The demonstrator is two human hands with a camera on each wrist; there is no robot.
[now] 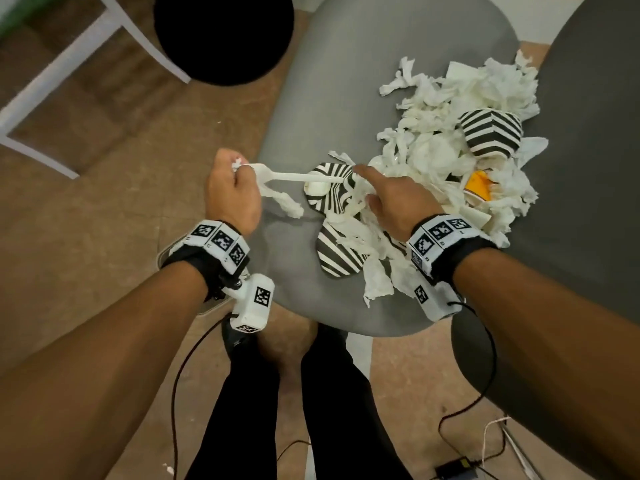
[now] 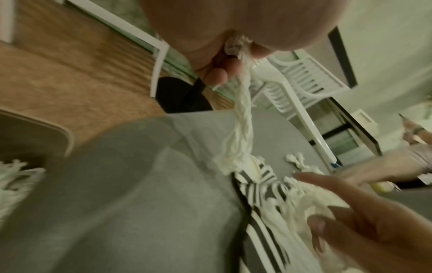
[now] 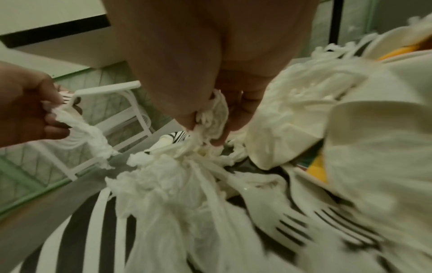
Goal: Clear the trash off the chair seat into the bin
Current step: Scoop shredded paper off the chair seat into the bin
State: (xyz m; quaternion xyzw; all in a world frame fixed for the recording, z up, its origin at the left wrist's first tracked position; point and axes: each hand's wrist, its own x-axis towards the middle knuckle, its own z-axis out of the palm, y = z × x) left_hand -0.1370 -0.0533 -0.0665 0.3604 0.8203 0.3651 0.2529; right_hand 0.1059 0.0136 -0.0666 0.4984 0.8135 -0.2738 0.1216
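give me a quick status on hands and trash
Left hand grips a fork and tissue strip. Right hand grabs tissue in the pile. Bin unobstructed.

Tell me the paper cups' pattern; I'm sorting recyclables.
Black and white stripes on the cups, clearest in the head view.

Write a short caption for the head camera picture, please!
Left hand grips a plastic fork and tissue strip; right hand grabs tissue on the chair seat.

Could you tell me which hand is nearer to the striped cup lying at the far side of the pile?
Right. The right hand is in the pile, just short of the striped cup; the left hand is off the seat edge, holding a fork and tissue.
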